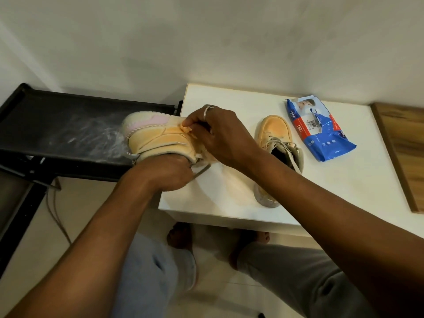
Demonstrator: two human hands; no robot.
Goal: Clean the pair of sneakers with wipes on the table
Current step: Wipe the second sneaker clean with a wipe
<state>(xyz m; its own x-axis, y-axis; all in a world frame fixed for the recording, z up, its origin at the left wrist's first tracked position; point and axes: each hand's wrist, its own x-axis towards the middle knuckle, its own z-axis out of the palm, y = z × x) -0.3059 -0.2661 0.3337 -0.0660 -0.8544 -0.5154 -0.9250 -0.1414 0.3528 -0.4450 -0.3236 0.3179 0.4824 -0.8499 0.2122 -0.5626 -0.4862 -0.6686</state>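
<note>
table (229, 203): white, low, in front of the person; carries one shoe + the wipes.
black rack (57, 115): butts the table's left side, scuffed top.
wooden board (403, 145): far right, apart from everything in play.
held sneaker (156, 136): tan high-top, off the table, lying on its side over the table's left edge. Long axis runs L–R: toe out left above the rack, collar end toward the table. Sole w/ pink patch faces up and away.
second sneaker (275, 131): stands upright on the table, toe pointing away, between the hands and the pack; no hand on it.
wipes pack (321, 131): blue, torn open, flat on the table just right of that shoe.
L hand (160, 173): under the held sneaker at the collar end, fingers curled round it, carrying it.
R hand (220, 131): on top, thumb + fingertips pinching the wipe onto the shoe's side panel.
wipe (185, 129): small crumpled wad, stained orange-ish, touching the upper near the collar.
lace (202, 172): loose end hangs below the L hand toward the table.
key relation: most of the upper lies left of the wipe, toward the toe, so prob. the stroke runs leftward along the long axis while the L hand braces. R hand is the nearer one to the second sneaker + pack.
</note>
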